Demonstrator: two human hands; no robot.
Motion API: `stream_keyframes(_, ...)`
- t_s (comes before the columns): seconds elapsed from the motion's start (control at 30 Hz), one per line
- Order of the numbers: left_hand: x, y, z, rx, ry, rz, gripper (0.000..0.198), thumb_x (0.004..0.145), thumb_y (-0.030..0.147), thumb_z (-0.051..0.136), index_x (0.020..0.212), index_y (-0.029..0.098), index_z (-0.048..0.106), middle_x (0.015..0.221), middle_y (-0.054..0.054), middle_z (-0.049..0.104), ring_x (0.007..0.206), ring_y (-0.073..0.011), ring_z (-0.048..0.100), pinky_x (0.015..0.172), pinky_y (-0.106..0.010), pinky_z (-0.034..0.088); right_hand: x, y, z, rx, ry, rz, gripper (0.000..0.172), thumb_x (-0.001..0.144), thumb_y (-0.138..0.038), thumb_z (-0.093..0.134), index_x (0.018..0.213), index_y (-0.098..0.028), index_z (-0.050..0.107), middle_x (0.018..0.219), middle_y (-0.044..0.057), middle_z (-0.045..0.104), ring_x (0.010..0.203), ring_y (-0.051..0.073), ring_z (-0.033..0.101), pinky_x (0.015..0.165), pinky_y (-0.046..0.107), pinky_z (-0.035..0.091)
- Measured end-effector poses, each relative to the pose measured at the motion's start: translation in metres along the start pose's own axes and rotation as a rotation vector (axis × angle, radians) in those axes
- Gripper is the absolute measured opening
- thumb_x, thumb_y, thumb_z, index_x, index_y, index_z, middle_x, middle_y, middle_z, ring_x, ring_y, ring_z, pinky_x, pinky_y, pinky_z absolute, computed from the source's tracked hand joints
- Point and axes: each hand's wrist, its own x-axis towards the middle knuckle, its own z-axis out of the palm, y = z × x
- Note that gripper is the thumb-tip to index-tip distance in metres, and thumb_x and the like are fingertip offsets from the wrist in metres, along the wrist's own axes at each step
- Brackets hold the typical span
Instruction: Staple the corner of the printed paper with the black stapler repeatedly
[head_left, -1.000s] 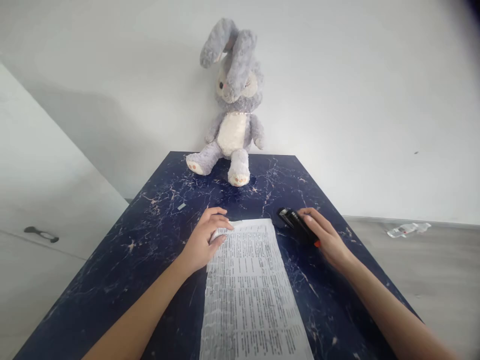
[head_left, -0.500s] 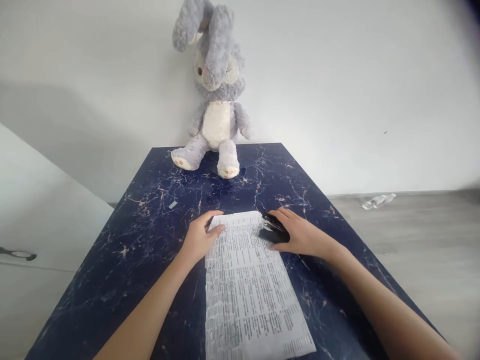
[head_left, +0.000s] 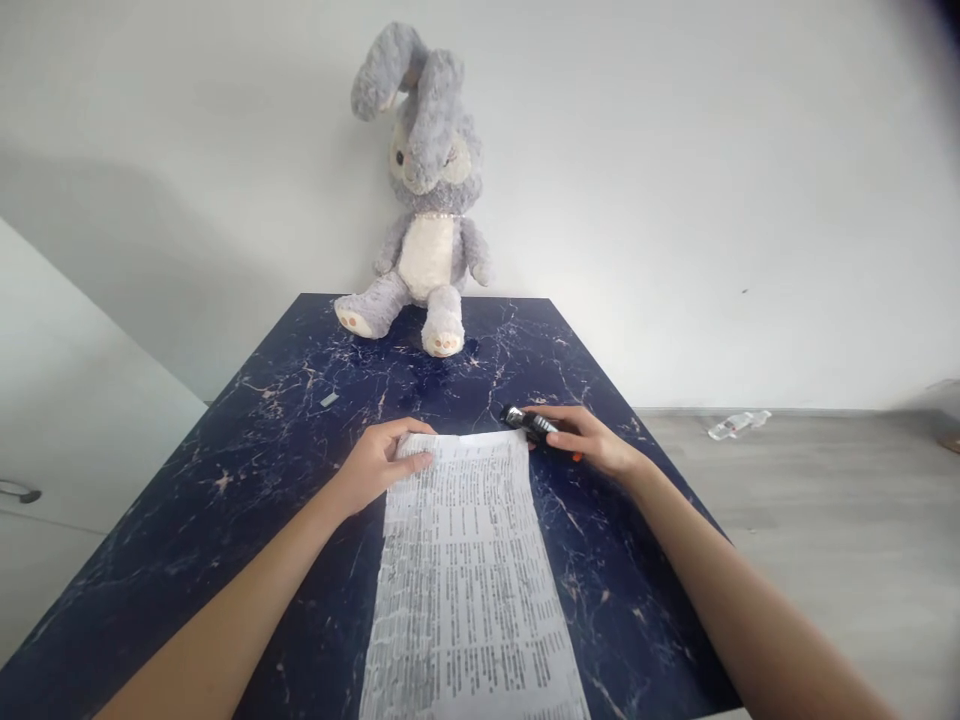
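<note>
A sheet of printed paper lies lengthwise on the dark blue marbled table. My left hand rests on the paper's far left corner, its fingers curled and pinching the edge. My right hand is closed around a black stapler with an orange part, just off the paper's far right corner. The stapler's nose points left, away from the sheet.
A grey and white plush rabbit sits at the table's far edge against the white wall. A small grey scrap lies on the table at the left. A clear plastic bottle lies on the grey floor to the right. White cabinet at left.
My right hand carried the stapler to the paper's far right corner half a second ago, then drew it back off the sheet. My left hand stays on the left corner.
</note>
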Motion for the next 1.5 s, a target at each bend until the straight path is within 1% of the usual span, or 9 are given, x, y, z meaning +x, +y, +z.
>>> stream_keyframes(0.1,0.0,-0.003,-0.001,-0.001,0.021,-0.019,0.028,0.088,0.036,0.076,0.111,0.021,0.071,0.099,-0.005,0.074,0.084,-0.0188,0.071,0.072,-0.03,0.058,0.003,0.003,-0.003,0.016,-0.164,-0.093,0.063,0.087,-0.051,0.072,0.139,-0.017,0.063,0.11,0.01,0.074,0.1,0.027,0.068,0.094,0.042,0.052)
stream_keyframes(0.3,0.001,-0.006,-0.005,-0.022,0.043,-0.018,0.029,0.087,0.034,0.077,0.111,0.02,0.07,0.099,-0.004,0.074,0.084,-0.0185,0.071,0.071,-0.028,0.057,0.007,0.012,-0.012,0.032,-0.27,-0.069,0.052,0.088,-0.046,0.074,0.13,-0.017,0.069,0.108,0.01,0.073,0.091,0.023,0.069,0.087,0.037,0.053)
stream_keyframes(0.47,0.002,-0.006,-0.007,-0.094,0.063,-0.02,0.029,0.086,0.034,0.077,0.11,0.019,0.068,0.097,-0.005,0.074,0.081,-0.0186,0.072,0.07,-0.028,0.058,0.007,0.01,-0.012,0.057,-0.277,-0.059,0.054,0.089,-0.053,0.071,0.127,-0.014,0.071,0.1,0.009,0.073,0.081,0.019,0.068,0.08,0.034,0.054)
stream_keyframes(0.57,0.003,-0.005,-0.004,-0.1,0.012,-0.042,0.031,0.087,0.036,0.076,0.112,0.02,0.068,0.099,-0.005,0.074,0.082,-0.0191,0.072,0.072,-0.03,0.059,0.007,0.008,-0.009,0.108,-0.276,-0.05,0.066,0.084,-0.06,0.074,0.131,-0.014,0.069,0.1,0.009,0.073,0.08,0.019,0.067,0.079,0.034,0.054)
stream_keyframes(0.63,0.004,-0.004,-0.002,-0.078,-0.021,-0.057,0.031,0.088,0.037,0.075,0.113,0.02,0.069,0.102,-0.005,0.074,0.085,-0.0191,0.072,0.075,-0.031,0.059,0.008,0.006,-0.007,0.114,-0.288,-0.039,0.069,0.081,-0.059,0.077,0.132,-0.014,0.068,0.101,0.01,0.074,0.081,0.019,0.068,0.078,0.033,0.054)
stream_keyframes(0.83,0.005,-0.003,0.001,-0.021,-0.037,-0.078,0.031,0.088,0.038,0.075,0.113,0.021,0.07,0.106,-0.005,0.073,0.089,-0.0183,0.07,0.078,-0.032,0.058,0.009,0.0,-0.004,0.118,-0.335,-0.051,0.046,0.087,-0.047,0.075,0.119,-0.013,0.074,0.094,0.008,0.073,0.084,0.019,0.067,0.081,0.034,0.052)
stream_keyframes(1.17,0.006,-0.003,0.001,-0.035,-0.022,-0.11,0.029,0.087,0.037,0.075,0.112,0.022,0.07,0.106,-0.004,0.074,0.088,-0.0189,0.072,0.078,-0.033,0.059,0.008,0.003,-0.006,0.16,-0.368,0.001,0.046,0.084,-0.047,0.077,0.117,-0.015,0.072,0.095,0.007,0.074,0.082,0.019,0.069,0.079,0.033,0.052)
stream_keyframes(1.3,0.006,-0.006,0.001,-0.026,-0.014,-0.105,0.029,0.087,0.036,0.075,0.112,0.022,0.07,0.105,-0.004,0.074,0.089,-0.0187,0.071,0.079,-0.032,0.059,0.008,0.002,-0.007,0.096,-0.394,0.035,0.047,0.082,-0.045,0.08,0.116,-0.015,0.073,0.091,0.006,0.074,0.082,0.018,0.069,0.076,0.03,0.051)
stream_keyframes(1.5,0.006,-0.007,0.0,-0.009,-0.023,-0.088,0.03,0.087,0.037,0.075,0.113,0.021,0.069,0.105,-0.004,0.073,0.089,-0.0184,0.07,0.078,-0.032,0.058,0.007,-0.002,-0.004,0.112,-0.467,0.028,0.044,0.088,-0.046,0.074,0.117,-0.014,0.072,0.095,0.008,0.074,0.083,0.019,0.069,0.079,0.032,0.053)
